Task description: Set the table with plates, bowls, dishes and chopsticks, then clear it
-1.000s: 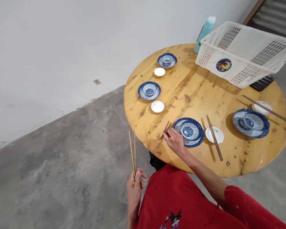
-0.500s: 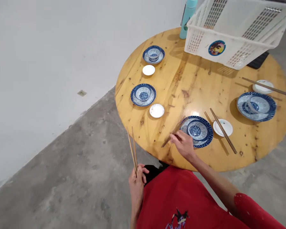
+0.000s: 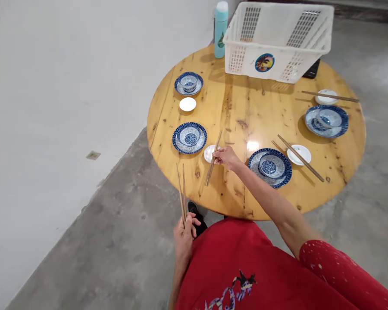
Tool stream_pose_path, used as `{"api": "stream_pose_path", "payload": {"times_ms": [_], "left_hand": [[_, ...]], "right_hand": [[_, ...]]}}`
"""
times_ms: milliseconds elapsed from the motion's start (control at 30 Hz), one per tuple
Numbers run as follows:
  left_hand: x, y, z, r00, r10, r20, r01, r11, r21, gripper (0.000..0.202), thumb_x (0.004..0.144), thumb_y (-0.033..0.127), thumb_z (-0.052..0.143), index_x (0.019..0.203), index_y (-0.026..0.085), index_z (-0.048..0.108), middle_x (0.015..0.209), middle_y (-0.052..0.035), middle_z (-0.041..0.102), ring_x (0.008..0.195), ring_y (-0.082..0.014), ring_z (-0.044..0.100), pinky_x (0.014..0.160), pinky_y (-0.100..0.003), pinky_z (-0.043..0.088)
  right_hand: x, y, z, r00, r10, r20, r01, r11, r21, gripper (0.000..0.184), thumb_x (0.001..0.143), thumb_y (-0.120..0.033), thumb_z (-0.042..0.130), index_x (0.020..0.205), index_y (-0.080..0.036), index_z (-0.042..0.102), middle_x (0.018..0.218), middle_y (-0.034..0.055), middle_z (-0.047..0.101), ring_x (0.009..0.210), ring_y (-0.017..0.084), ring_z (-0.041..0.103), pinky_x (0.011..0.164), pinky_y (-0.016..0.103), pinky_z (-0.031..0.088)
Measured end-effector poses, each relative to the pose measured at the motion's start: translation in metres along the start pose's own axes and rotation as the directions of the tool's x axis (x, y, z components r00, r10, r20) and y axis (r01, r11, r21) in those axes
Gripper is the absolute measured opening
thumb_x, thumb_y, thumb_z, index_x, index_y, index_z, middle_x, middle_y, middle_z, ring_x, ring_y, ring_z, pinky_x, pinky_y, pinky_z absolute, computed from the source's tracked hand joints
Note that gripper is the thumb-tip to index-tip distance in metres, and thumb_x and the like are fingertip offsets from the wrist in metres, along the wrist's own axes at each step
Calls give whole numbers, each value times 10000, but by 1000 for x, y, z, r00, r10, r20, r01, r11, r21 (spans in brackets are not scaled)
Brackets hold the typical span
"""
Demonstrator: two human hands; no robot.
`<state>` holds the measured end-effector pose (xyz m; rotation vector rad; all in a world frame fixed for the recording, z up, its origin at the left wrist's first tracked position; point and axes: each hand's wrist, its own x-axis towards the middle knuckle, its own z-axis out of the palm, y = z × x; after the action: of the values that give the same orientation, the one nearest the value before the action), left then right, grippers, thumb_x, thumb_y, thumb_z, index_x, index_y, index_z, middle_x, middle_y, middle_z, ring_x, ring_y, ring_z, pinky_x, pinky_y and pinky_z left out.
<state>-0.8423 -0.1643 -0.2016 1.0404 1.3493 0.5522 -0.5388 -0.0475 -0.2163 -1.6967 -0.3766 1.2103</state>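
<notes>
Head view, only one: R hand (image 3: 225,156), just L of frame ctr, pinching a pair of brown chopsticks (image 3: 211,171) btwn fingertips, pair slanting over the near white dish (image 3: 207,154); can't tell if the sticks touch it or hang just above, & hand + sticks hide the dish's R part. Fingers cover the sticks' mid-section too. L hand (image 3: 185,232), lower ctr, off the tabletop's (image 3: 242,103) near edge, gripping more chopsticks (image 3: 181,196), tips up & spread; lower ends lost in the fist, so exact no. unclear. L forearm cut off by bottom edge, R sleeve (image 3: 326,258) by the frame's lower R. Just up-L of the near dish: blue-patterned plate (image 3: 189,151) w/ bowl (image 3: 190,137) on it. R of ctr: second plate (image 3: 280,182) w/ bowl, plus a dish (image 3: 302,150) partly covered by chopsticks (image 3: 313,171) lying across it. Far R of tabletop: tilted-looking plate (image 3: 334,131) & bowl, a dish (image 3: 326,100) behind w/ chopsticks (image 3: 345,99) across. Upper L of tabletop: plate & bowl (image 3: 189,85), dish (image 3: 188,104) just below. White basket (image 3: 281,73), top ctr-R; front wall hides part of its inside. Dark flat obj (image 3: 312,69) mostly behind it, can't ID. Blue bottle (image 3: 221,32) beside basket; contact unclear. Shirt print (image 3: 245,284) cut off at bottom; dark shoe (image 3: 192,208) half hidden under tabletop edge.
</notes>
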Motion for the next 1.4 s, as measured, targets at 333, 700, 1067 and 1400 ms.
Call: {"api": "stream_pose_path", "payload": {"times_ms": [333, 700, 1067, 1400], "left_hand": [[68, 13, -98, 999, 24, 28, -24, 999, 23, 473, 830, 617, 575, 965, 165, 600, 715, -5, 653, 429, -63, 398, 409, -196, 311], [90, 35, -109, 996, 37, 80, -42, 997, 66, 435, 830, 585, 581, 954, 168, 604, 708, -11, 653, 432, -77, 409, 409, -208, 308], [104, 35, -106, 990, 44, 131, -55, 995, 77, 427, 838, 582, 575, 953, 171, 604, 699, -2, 656, 426, -76, 422, 412, -209, 316], [106, 38, -107, 992, 43, 119, -56, 992, 112, 417, 849, 569, 557, 962, 171, 604, 720, -12, 655, 433, -81, 418, 421, -216, 315]], "right_hand": [[19, -7, 15, 980, -13, -198, -23, 984, -175, 243, 772, -20, 618, 552, -115, 581, 352, -13, 508, 320, 71, 435, 343, 169, 326], [18, -5, 33, 967, 34, -254, -87, 976, -197, 218, 738, 0, 656, 584, -126, 567, 417, 31, 586, 413, 125, 575, 469, 217, 522], [19, 4, 33, 961, 39, -273, -82, 986, -147, 190, 788, -47, 622, 617, -118, 578, 437, 7, 579, 397, 102, 552, 449, 194, 505], [22, 10, 39, 955, 72, -288, -106, 989, -107, 179, 786, -81, 634, 624, -135, 581, 430, -19, 571, 414, 86, 556, 502, 190, 546]]}}
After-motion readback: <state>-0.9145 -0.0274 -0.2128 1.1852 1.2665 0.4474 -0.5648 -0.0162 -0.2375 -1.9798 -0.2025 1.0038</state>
